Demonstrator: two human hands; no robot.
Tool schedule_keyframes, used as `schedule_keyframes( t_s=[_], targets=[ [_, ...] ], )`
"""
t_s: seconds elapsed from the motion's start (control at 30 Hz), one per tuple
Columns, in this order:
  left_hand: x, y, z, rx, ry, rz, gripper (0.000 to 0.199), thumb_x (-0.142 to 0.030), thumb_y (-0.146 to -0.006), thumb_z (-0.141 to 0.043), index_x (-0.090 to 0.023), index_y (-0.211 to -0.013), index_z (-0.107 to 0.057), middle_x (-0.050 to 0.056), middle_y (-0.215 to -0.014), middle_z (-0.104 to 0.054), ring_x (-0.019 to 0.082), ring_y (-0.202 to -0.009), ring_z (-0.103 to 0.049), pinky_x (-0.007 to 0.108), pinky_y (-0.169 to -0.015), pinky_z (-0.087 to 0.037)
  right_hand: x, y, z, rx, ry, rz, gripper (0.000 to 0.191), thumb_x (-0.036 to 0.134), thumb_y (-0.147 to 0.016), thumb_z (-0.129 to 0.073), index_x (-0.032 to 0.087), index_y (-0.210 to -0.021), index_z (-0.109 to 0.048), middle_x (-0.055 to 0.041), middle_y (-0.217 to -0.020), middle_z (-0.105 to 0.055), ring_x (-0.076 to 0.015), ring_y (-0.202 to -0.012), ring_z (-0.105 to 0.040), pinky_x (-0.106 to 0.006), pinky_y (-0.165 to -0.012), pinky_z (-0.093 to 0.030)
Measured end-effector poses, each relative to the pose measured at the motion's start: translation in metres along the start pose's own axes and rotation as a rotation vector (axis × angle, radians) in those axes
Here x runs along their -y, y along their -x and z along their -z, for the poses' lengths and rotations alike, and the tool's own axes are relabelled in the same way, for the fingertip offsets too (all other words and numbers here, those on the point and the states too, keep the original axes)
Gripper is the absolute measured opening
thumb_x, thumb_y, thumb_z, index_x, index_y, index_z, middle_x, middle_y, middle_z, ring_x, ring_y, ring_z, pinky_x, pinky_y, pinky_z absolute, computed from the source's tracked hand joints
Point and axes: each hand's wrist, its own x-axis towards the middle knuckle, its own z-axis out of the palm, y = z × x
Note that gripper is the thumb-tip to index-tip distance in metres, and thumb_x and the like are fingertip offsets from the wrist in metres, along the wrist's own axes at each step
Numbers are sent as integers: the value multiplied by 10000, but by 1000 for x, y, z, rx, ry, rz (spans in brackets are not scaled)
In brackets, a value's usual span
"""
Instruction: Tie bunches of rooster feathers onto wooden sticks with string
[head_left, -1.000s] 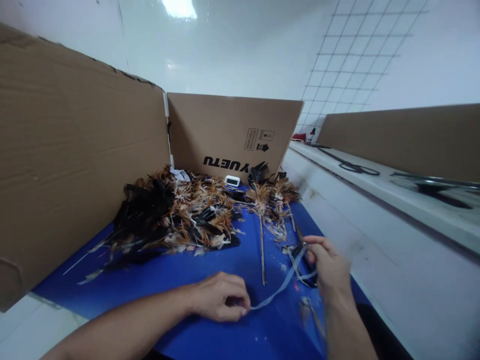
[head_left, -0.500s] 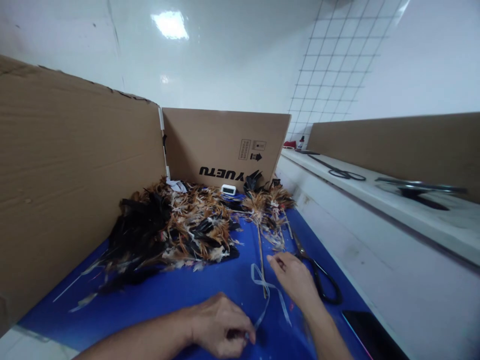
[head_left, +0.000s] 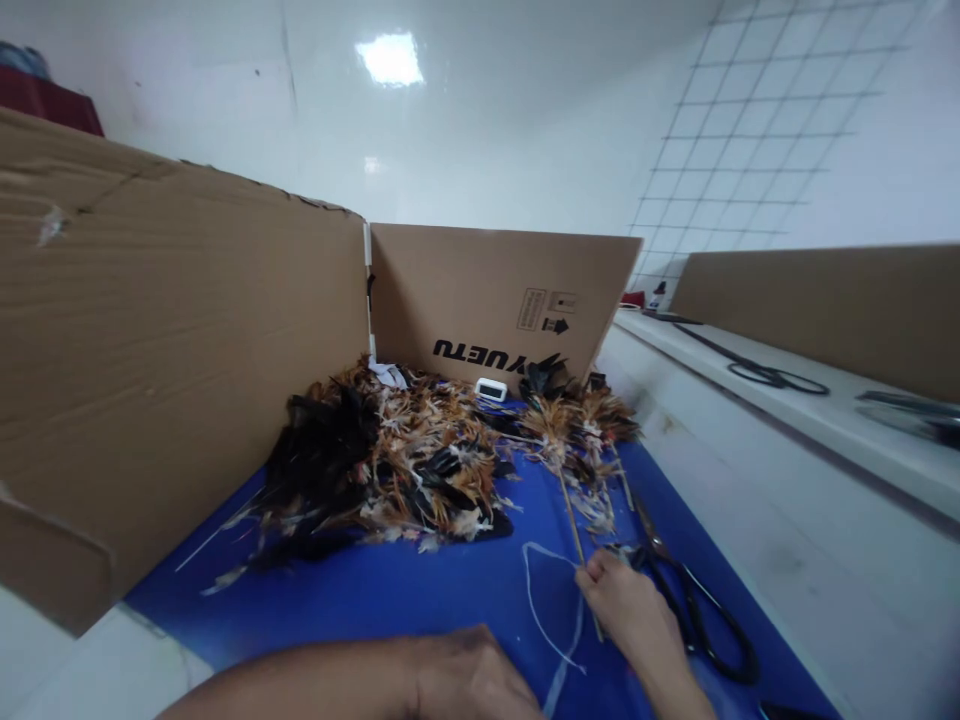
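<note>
A thin stick [head_left: 571, 510] with a tuft of brown feathers [head_left: 551, 420] at its far end lies on the blue table surface. My right hand [head_left: 626, 610] is closed around the stick's lower part, its tip showing below the fingers. A narrow whitish plastic strip [head_left: 531, 590] loops left from those fingers, and a length of it runs down to my left hand [head_left: 472, 675]. My left hand is bent at the bottom edge, its fingertips out of view. Black-handled scissors [head_left: 705, 620] lie just right of my right hand.
A large pile of brown and black feathers [head_left: 420, 460] covers the table's left and back. Cardboard panels [head_left: 225, 300] stand left and behind. A small white device [head_left: 491, 390] sits at the back. Along the right runs a white ledge [head_left: 855, 410] with dark-handled tools [head_left: 780, 378].
My right hand has come onto the stick and closed there. The strip's loop has opened wider, and my left hand has dropped lower, partly out of frame. The view has turned left.
</note>
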Motion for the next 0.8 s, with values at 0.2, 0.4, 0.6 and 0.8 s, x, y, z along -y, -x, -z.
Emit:
schedule_keyframes(
  t_s=[0.2, 0.4, 0.6, 0.8],
  targets=[
    [5, 4, 1, -8, 35, 48, 262, -399, -838, -413, -252, -903, -620, 10, -768, -650, 113, -695, -612, 169, -576, -418, -7, 0, -4, -155, -86, 16, 244, 408, -785, -411, 239, -803, -586, -79, -766, -700, -243, -592, -649, -304, -479, -398],
    [2, -4, 13, -134, -175, 17, 230, -355, -830, -408, -235, -919, -583, 27, -791, -656, 135, -732, -602, 214, -633, -415, -3, -2, -3, -285, -308, 166, 320, 477, -742, -415, 215, -787, -595, -80, -787, -685, -230, -670, -652, -322, -605, -494],
    [9, -13, 27, -505, -371, 266, 264, -266, -847, -342, -169, -828, -586, 75, -731, -636, 159, -709, -571, 274, -724, -399, 16, 4, -1, -244, -499, 239, 323, 504, -697, -474, 240, -790, -634, -35, -711, -691, -214, -645, -657, -304, -616, -526],
    [35, -18, 20, -391, -393, 398, 217, -357, -801, -464, -197, -703, -572, 23, -623, -625, 126, -548, -541, 229, -460, -325, 68, 3, 12, -146, -576, 310, 293, 500, -693, -517, 249, -783, -640, -14, -722, -701, -201, -664, -663, -251, -587, -528]
  ],
)
